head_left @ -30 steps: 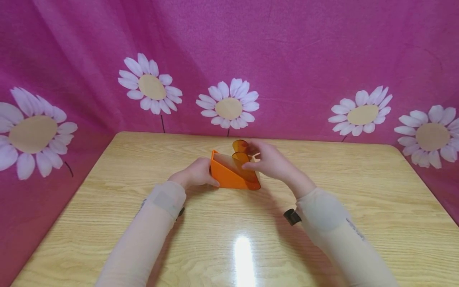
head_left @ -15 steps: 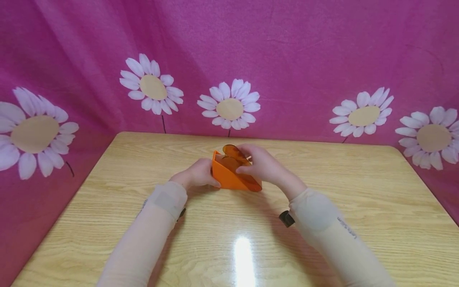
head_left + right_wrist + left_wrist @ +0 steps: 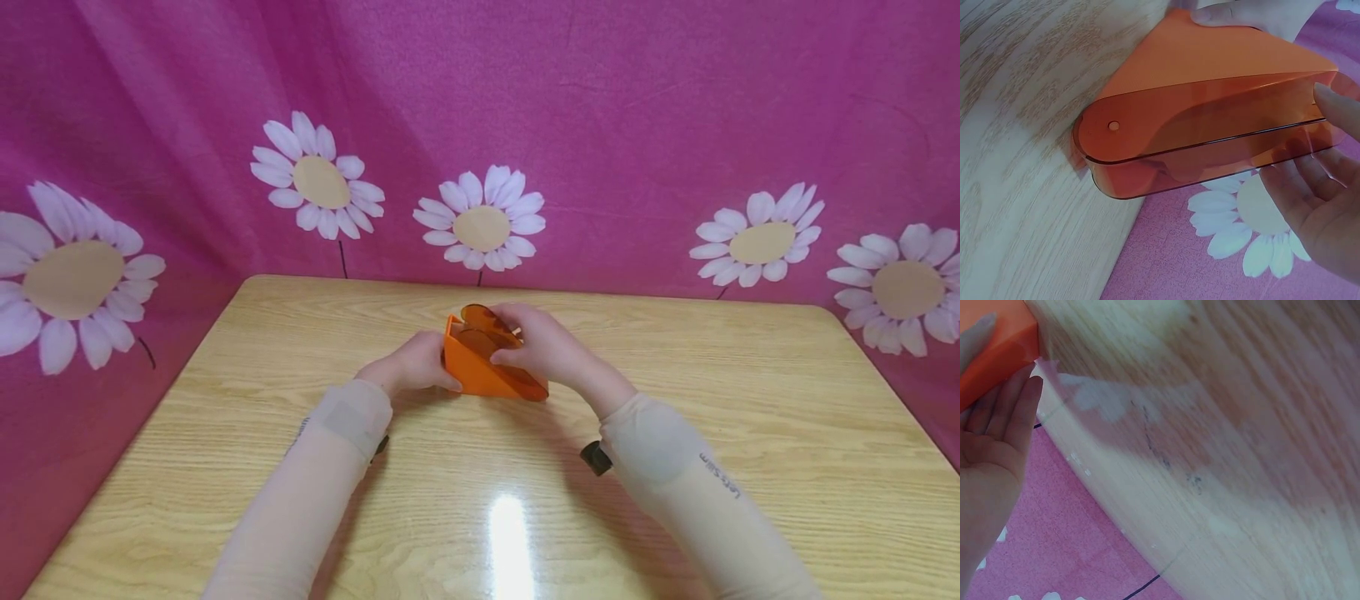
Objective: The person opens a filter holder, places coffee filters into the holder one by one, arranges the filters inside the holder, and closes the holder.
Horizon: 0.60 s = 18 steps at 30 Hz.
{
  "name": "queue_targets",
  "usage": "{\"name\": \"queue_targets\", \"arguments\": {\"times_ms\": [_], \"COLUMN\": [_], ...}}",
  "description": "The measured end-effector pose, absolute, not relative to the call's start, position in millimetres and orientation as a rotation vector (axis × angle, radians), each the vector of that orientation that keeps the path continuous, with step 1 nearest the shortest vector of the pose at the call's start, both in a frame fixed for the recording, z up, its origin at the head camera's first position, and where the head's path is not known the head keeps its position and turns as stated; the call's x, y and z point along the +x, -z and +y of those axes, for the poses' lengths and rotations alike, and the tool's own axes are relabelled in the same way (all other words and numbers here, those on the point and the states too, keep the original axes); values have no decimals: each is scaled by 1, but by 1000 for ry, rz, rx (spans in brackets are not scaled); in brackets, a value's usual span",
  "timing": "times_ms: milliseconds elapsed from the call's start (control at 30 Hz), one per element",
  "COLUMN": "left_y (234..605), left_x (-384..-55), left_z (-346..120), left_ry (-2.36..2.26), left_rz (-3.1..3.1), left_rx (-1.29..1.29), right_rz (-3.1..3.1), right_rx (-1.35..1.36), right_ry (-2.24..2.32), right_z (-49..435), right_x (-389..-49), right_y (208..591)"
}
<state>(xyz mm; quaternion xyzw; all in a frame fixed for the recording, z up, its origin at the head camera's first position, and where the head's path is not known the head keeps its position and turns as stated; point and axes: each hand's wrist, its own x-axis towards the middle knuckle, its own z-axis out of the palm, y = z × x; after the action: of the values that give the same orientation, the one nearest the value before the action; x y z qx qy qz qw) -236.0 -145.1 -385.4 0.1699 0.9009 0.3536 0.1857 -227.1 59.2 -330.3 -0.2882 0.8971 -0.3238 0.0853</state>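
A wedge-shaped orange plastic case (image 3: pixel 471 367) stands near the back middle of the table, with a translucent amber lid (image 3: pixel 478 317) over its sloping open side. My left hand (image 3: pixel 415 360) grips the case at its left end, thumb in front and fingers behind. In the left wrist view, only a corner of the orange case (image 3: pixel 1007 337) shows. My right hand (image 3: pixel 551 348) pinches the upper part of the lid between thumb and fingers. Seen from the right wrist, the amber lid (image 3: pixel 1210 122) has a small round pivot at its lower end, and the fingers lie along its far side.
The wood-grain table (image 3: pixel 480 450) reflects a bright light strip near its front. Behind it hangs a magenta cloth (image 3: pixel 615 125) printed with white daisies, close to the table's back edge. Dark cameras sit at both wrists.
My right hand has moved left and down, swinging the amber lid lower over the case's open side. Between the last two frames the motion is slight. My left hand stays on the case.
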Motion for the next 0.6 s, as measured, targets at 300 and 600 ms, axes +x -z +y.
{"name": "queue_targets", "arguments": {"times_ms": [300,600], "left_y": [387,388], "left_x": [-237,-237], "left_z": [-145,-146], "left_ry": [-1007,-1019], "left_rz": [2536,2529], "left_rx": [467,480], "right_rz": [2688,2702], "right_rx": [-886,-878], "right_ry": [940,885], "right_z": [55,50], "right_x": [-227,-226], "right_y": [331,335]}}
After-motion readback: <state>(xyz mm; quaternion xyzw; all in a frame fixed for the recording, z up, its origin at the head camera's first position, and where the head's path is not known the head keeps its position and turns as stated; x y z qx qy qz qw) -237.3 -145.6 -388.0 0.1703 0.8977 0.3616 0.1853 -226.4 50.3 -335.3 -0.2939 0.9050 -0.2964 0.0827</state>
